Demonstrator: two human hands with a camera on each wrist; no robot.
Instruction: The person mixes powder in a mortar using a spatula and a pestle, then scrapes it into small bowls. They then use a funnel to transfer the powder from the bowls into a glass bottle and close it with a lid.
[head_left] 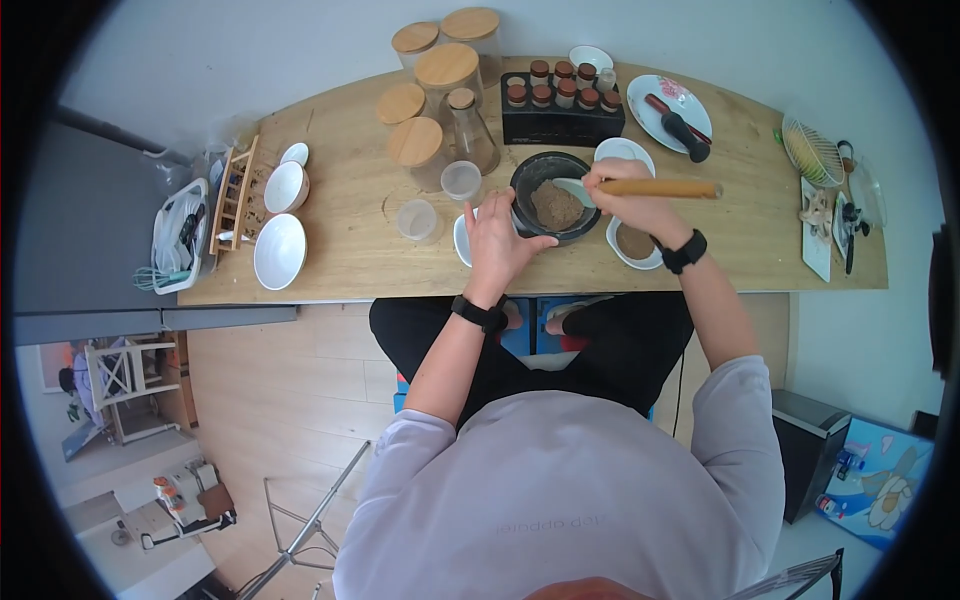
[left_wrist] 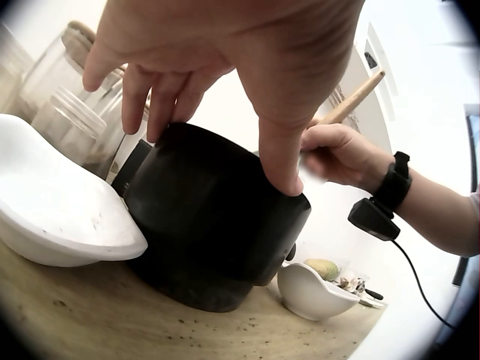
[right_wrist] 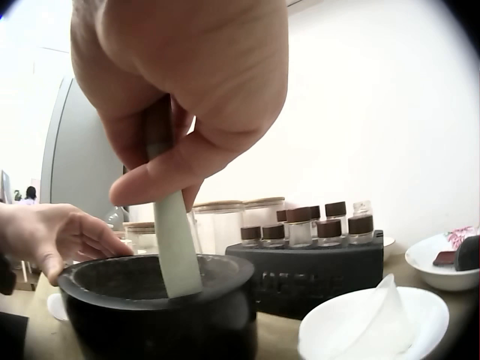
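Observation:
A black mortar (head_left: 548, 166) with light brown powder (head_left: 556, 208) in it stands near the table's front edge. My left hand (head_left: 497, 240) holds the mortar from its left side, spreading fingers and thumb over the rim. In the left wrist view, the thumb presses the mortar's wall (left_wrist: 210, 217) on one side and the fingertips touch the opposite side. My right hand (head_left: 630, 205) grips a spatula (head_left: 660, 188) low on its wooden handle. The pale green blade (right_wrist: 178, 251) dips inside the mortar's rim, tilted against the near side in the right wrist view.
White bowls (head_left: 637, 258) sit close around the mortar, one holding brown powder. Behind are a black rack (head_left: 560, 125) of small brown-capped jars and wooden-lidded canisters (head_left: 447, 66). A plate (head_left: 655, 95) with a dark pestle (head_left: 685, 137) lies back right. Two clear cups (head_left: 417, 219) stand left.

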